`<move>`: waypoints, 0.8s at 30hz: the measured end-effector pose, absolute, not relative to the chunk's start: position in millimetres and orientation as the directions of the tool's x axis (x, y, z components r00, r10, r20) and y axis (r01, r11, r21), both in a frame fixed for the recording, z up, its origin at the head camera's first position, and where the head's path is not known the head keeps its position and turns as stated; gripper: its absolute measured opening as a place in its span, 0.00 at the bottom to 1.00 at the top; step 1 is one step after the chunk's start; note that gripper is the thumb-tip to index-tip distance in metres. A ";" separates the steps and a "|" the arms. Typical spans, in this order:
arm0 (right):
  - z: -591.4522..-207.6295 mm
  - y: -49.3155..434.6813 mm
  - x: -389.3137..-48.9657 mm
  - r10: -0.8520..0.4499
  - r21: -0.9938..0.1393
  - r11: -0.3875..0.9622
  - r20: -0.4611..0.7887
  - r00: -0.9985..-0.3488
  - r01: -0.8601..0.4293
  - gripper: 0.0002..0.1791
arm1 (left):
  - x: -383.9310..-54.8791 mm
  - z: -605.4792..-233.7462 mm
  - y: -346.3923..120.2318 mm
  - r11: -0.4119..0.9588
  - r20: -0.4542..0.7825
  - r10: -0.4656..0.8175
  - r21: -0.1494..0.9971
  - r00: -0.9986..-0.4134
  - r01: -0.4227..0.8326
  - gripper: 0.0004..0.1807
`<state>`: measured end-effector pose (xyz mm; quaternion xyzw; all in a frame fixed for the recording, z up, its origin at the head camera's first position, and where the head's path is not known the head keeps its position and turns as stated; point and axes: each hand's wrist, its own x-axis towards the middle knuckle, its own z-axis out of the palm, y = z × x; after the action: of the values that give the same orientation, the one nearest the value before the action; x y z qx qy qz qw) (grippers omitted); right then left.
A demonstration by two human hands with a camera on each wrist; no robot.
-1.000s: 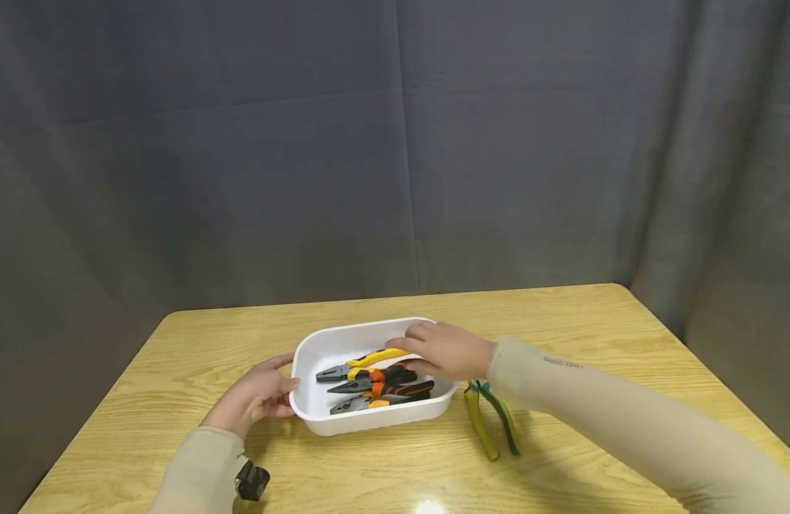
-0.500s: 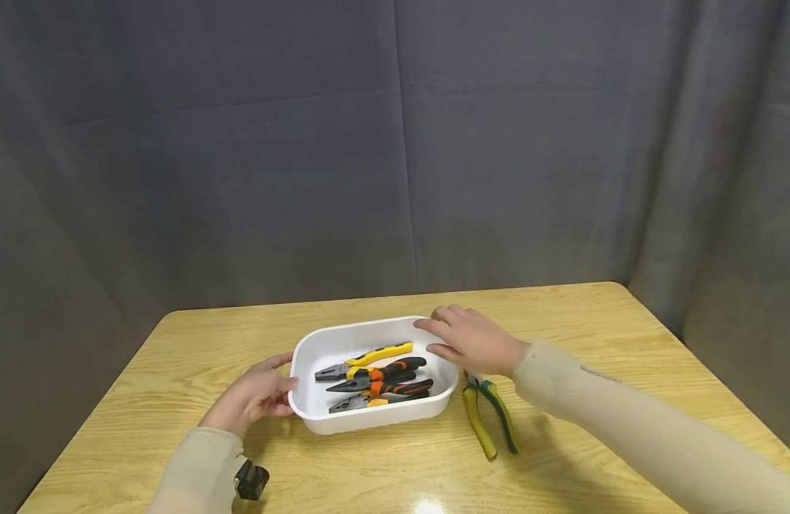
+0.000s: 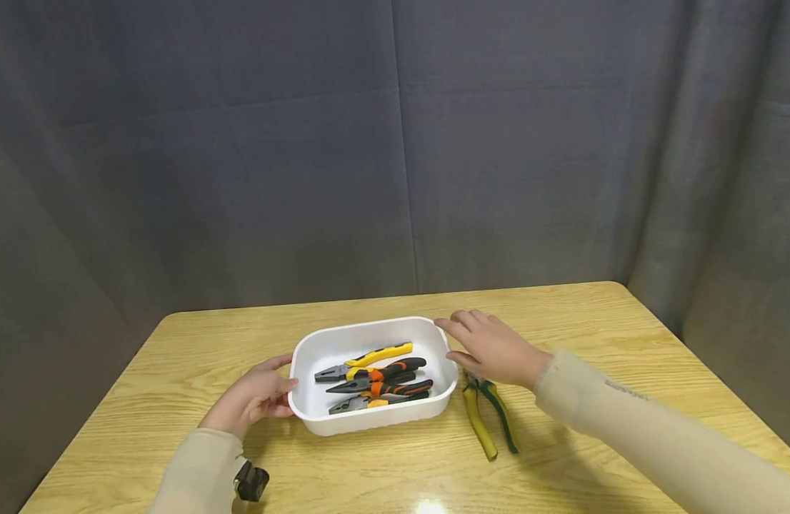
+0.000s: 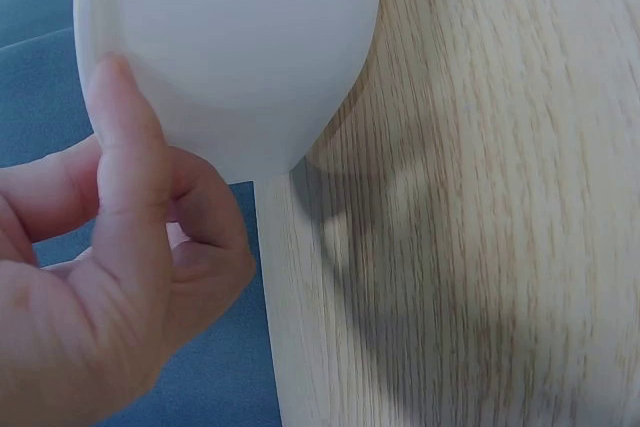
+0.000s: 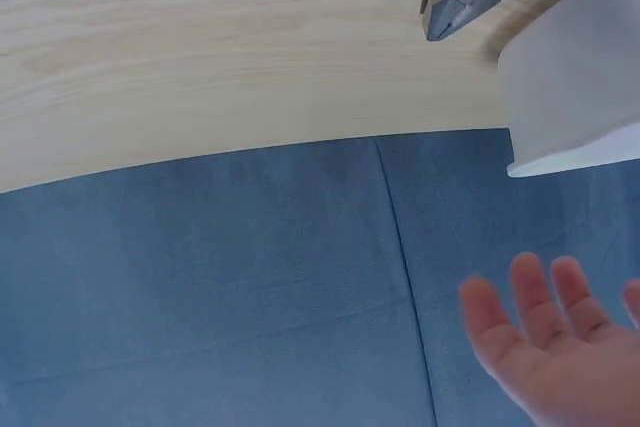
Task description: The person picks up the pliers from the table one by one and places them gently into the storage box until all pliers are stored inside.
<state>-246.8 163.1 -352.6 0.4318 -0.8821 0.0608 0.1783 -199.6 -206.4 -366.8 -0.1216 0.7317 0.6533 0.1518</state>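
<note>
A white plastic basin [image 3: 376, 422] sits mid-table with several pliers inside. My left hand [image 3: 253, 396] grips its left end; in the left wrist view the thumb [image 4: 125, 117] lies over the rim, with fingers curled beneath. Inside the basin are yellow-handled pliers [image 3: 388, 353], long-nose pliers with black and orange handles [image 3: 404, 389], and others overlapping them. At the basin's right rim is my right hand [image 3: 494, 350], fingers extended and holding nothing. Just below that hand lie green-and-yellow-handled pliers [image 3: 479, 425] on the table, their head partly hidden by it in the head view.
The wooden table [image 3: 356, 478] has rounded far corners, with grey cloth [image 3: 241, 178] hanging behind and beside it. A small black device [image 3: 251, 481] is at the left wrist.
My right hand has drawn back from over the pliers in the basin, rightward to its right rim. The left hand keeps its grip, and the pliers inside stay put.
</note>
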 end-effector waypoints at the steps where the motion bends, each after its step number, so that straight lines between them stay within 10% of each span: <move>1: -353.2 164.1 -245.5 -0.734 0.045 0.624 0.376 -0.566 -0.780 0.29 | -199.6 -366.5 -206.5 0.116 -0.379 0.023 0.920 -0.925 -0.374 0.33; 24: -390.0 172.6 -208.4 -0.506 0.083 0.840 0.474 -0.721 -0.535 0.32 | -197.5 -366.1 -208.8 0.097 -0.376 0.035 0.924 -0.926 -0.371 0.33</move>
<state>-208.4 172.6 -390.0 0.2808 -0.9270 0.0300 0.2467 -197.5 -208.8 -366.1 -0.1161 0.7247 0.6617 0.1532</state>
